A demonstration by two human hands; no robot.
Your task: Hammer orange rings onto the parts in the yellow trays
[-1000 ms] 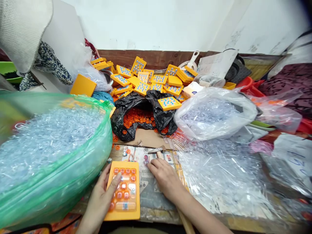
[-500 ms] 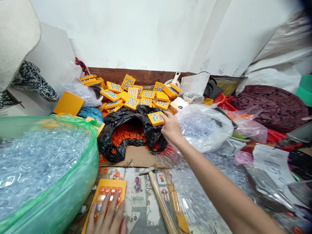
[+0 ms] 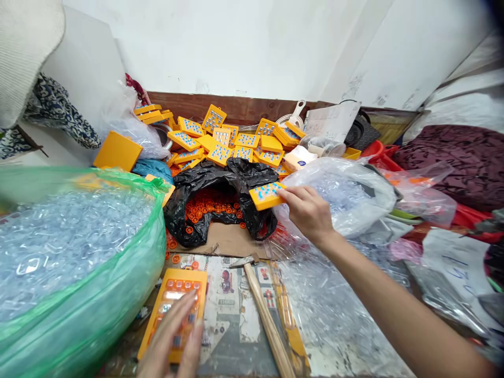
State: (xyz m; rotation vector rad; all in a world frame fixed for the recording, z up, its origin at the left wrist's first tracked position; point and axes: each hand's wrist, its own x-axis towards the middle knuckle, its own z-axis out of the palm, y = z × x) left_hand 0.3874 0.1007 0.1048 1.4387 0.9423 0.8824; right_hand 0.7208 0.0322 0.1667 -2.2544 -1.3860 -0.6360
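My right hand (image 3: pixel 311 214) pinches one end of a flat orange plastic case (image 3: pixel 268 203) with small blue pieces on top. It holds the case tilted above the right side of a black plastic bag (image 3: pixel 181 212) of small orange discs (image 3: pixel 210 208). My left hand (image 3: pixel 173 336), fingers apart and slightly blurred, hovers over or rests lightly on the lower part of a second orange case (image 3: pixel 169 302). That case lies on the worktop and has rows of clear orange caps; contact is hard to tell. A wooden-handled hammer (image 3: pixel 264 310) lies to its right.
Behind the black bag is a heap of similar orange cases (image 3: pixel 220 152). A green plastic bag (image 3: pixel 98 299) full of clear pieces takes up the left side. To the right are a white plastic bag (image 3: pixel 376 202) and loose clear pieces (image 3: pixel 338 299).
My right hand has drawn the case slightly right and closer to me, tilting it more. My left hand has slid back towards me, uncovering more of the lower case. The view has shifted a little.
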